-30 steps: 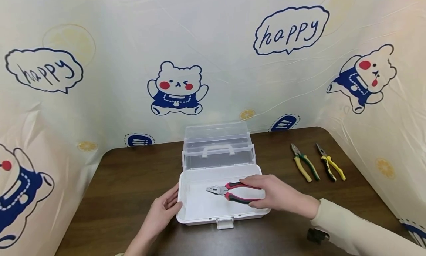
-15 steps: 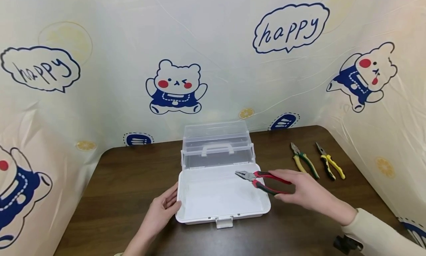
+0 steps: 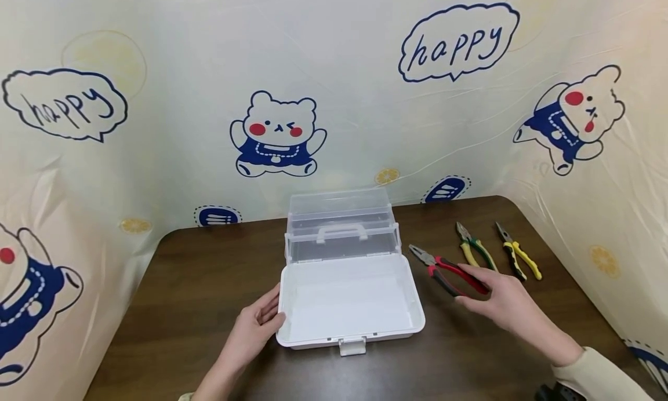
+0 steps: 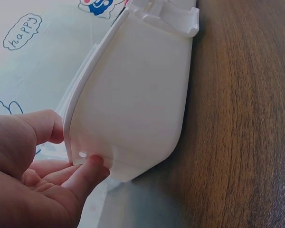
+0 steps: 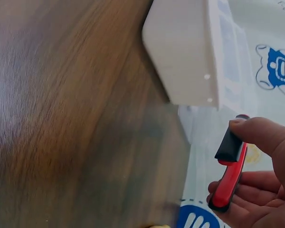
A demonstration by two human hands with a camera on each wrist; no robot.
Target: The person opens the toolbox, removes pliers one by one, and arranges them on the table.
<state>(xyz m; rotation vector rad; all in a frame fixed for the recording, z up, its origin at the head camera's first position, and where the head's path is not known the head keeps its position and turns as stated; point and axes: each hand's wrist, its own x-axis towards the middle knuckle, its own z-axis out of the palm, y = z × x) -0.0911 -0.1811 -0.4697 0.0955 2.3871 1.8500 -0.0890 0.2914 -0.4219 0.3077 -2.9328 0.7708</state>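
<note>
My right hand [image 3: 503, 299] grips the red and black handles of a pair of combination pliers [image 3: 443, 269], just right of the box. In the right wrist view the thumb presses one of the pliers' handles [image 5: 231, 173] and the fingers curl round the other. A white plastic toolbox [image 3: 351, 299] stands with its clear lid [image 3: 341, 218] tipped back; its inside is bare. At the box's left wall my left hand [image 3: 257, 324] pinches the rim, thumb on one side and fingers on the other, as the left wrist view [image 4: 52, 175] also shows.
Green and cream pliers [image 3: 476, 247] lie on the brown table [image 3: 209, 285] at the right. Beside them are yellow and black long-nose pliers [image 3: 518, 251]. A latch [image 3: 352, 346] hangs at the box's front. A printed sheet [image 3: 355, 128] hangs behind the table.
My right hand has carried the red and black pliers from above the box out to the right, past its right wall. The left hand has stayed at the box.
</note>
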